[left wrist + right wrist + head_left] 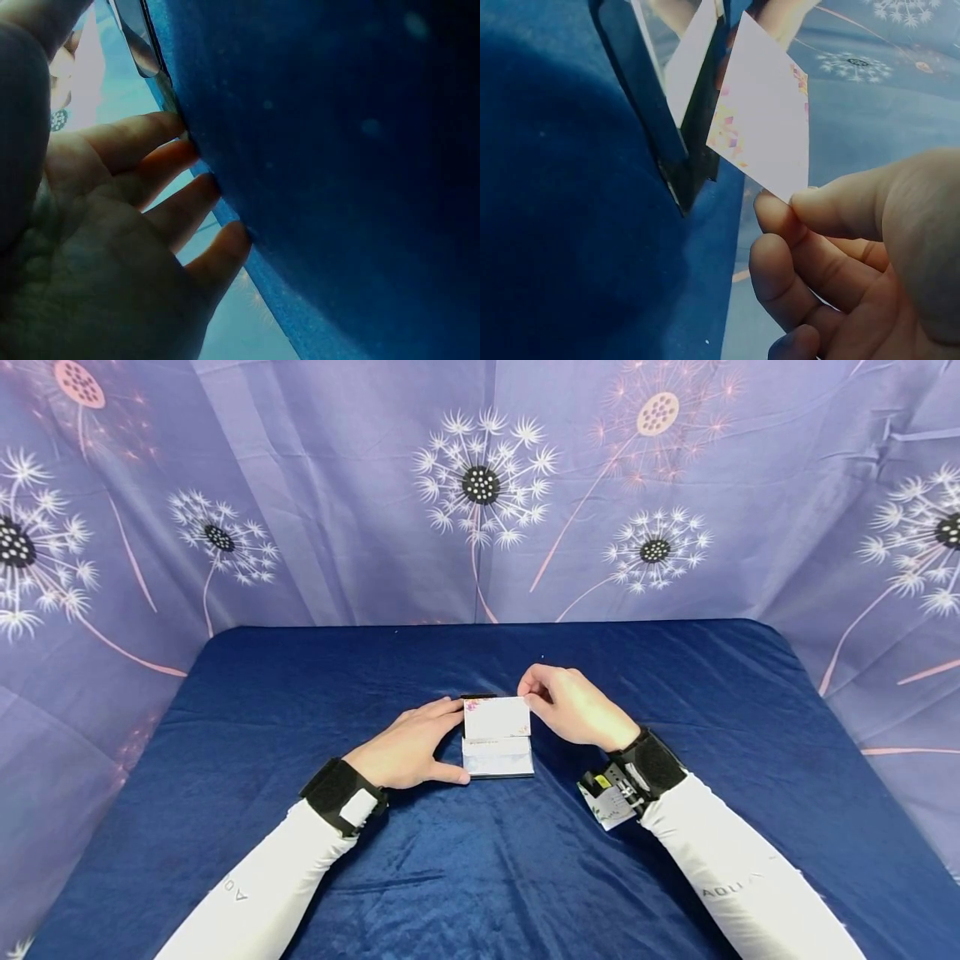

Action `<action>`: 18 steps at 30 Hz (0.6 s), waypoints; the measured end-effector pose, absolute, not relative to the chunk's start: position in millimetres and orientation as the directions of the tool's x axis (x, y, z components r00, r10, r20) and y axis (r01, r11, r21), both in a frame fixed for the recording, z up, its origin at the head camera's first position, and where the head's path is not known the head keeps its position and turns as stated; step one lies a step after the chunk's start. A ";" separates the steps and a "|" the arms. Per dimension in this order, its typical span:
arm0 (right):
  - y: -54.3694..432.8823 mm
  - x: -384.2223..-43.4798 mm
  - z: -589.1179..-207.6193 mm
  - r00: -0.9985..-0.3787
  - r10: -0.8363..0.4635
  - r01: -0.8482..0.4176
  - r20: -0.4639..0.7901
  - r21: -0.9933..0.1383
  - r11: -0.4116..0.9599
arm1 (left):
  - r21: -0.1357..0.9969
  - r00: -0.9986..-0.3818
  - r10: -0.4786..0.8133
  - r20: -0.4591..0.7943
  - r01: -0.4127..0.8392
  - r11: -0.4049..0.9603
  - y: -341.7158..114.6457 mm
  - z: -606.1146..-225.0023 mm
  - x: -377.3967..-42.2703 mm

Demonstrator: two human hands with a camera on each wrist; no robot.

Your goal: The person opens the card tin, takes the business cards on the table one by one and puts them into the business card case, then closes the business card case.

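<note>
A small white card (pixel 497 717) with floral print at its corners stands over the rear of a business card holder (pixel 498 776). My right hand (pixel 577 706) pinches one corner of the card between thumb and forefinger; in the right wrist view the card (pixel 763 112) is tilted beside the holder's glossy dark case (pixel 679 184). At the holder's left side lies my left hand (pixel 412 745), fingers extended, thumb tip right at the front corner and fingertips by the rear one. The left wrist view shows its fingers (pixel 184 210) spread near the cloth, with the holder's edge (pixel 139 45) above.
A dark blue cloth (pixel 360 668) covers the table. Behind it hangs a purple curtain (pixel 337 527) printed with dandelions. Black straps circle both wrists, and a small device with a patterned plate (pixel 611 806) sticks out from the right one.
</note>
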State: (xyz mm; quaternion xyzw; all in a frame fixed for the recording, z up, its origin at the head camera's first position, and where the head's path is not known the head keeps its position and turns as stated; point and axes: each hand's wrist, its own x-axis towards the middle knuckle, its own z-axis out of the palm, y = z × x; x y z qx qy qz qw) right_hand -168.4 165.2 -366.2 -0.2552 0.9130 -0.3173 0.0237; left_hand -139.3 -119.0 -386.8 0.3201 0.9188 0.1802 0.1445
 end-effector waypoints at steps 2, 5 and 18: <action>164.2 -168.3 -368.4 -0.868 -0.484 -0.449 0.114 -0.596 0.666 | 0.423 -0.751 0.643 -0.146 0.540 0.727 -118.9 -387.1 -139.5; 163.7 -168.8 -371.7 -0.862 -0.493 -0.458 0.116 -0.594 0.661 | 0.420 -0.751 0.642 -0.152 0.539 0.730 -118.9 -386.7 -139.7; 164.0 -165.9 -377.6 -0.852 -0.518 -0.458 0.082 -0.597 0.658 | 0.422 -0.759 0.625 -0.182 0.513 0.747 -119.4 -387.1 -139.6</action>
